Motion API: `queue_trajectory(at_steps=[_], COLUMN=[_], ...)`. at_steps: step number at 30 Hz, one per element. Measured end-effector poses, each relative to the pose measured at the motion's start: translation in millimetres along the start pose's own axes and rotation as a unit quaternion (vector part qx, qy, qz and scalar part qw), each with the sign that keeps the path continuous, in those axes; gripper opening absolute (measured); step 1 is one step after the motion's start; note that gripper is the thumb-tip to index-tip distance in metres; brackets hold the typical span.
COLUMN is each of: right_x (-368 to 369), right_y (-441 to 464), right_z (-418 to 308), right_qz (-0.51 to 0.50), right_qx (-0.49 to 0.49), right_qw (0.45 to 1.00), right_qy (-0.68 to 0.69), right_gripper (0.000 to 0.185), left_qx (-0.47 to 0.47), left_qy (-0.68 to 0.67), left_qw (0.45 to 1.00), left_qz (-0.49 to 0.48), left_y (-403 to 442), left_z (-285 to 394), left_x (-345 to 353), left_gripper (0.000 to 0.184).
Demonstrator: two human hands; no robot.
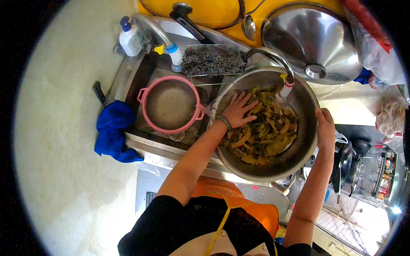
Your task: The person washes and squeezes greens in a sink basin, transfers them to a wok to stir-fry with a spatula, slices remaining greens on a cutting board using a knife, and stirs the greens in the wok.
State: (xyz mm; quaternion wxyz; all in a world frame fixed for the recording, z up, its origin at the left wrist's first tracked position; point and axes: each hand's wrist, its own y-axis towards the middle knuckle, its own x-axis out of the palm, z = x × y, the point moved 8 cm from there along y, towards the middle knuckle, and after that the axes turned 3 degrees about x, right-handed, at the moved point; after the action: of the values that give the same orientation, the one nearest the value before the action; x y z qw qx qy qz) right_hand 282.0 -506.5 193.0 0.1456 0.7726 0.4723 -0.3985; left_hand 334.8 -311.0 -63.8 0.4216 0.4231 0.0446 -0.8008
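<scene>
A large metal basin (308,123) is tilted over the right part of the sink. Wet greenish-brown leafy vegetables (273,132) lie in it. My left hand (240,112), with a bracelet at the wrist, rests on the left edge of the leaves, its fingers spread. At the basin's right rim, my right hand (325,128) grips the metal edge. Pouring from the basin's left side, water runs toward a pink-rimmed colander (146,112) that stands in the left sink bowl with cloudy water in it. A faucet with a pink tip (287,88) hangs over the leaves.
A second faucet (174,53), a soap bottle (131,40) and a wire rack with a dark scrubber (211,62) stand along the back. A blue cloth (113,132) hangs at the left edge. A big metal lid (311,40) leans behind; a dark pan (344,164) is at right.
</scene>
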Motion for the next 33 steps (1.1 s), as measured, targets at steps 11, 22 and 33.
queue_trajectory(at_steps=[11,22,33], right_x=[3.6,6.8,-3.3], right_y=[-4.0,2.3,5.8], right_z=[-18.4,-21.5,6.3], right_qz=[0.027,0.015,0.069], right_qx=[0.009,-0.03,-0.024], right_qw=[1.0,0.999,0.996], right_qy=[-0.003,0.039,-0.058], right_gripper=[0.028,0.026,0.029], left_qx=[-0.003,0.022,-0.006], left_qy=[0.011,-0.027,0.031], left_qw=[1.0,0.998,0.999], left_qz=[-0.001,0.054,0.007], left_y=[2.3,2.4,1.7], left_z=[-2.4,-0.8,-1.6], left_x=[0.1,-1.9,5.2], left_gripper=[0.07,0.068,0.072])
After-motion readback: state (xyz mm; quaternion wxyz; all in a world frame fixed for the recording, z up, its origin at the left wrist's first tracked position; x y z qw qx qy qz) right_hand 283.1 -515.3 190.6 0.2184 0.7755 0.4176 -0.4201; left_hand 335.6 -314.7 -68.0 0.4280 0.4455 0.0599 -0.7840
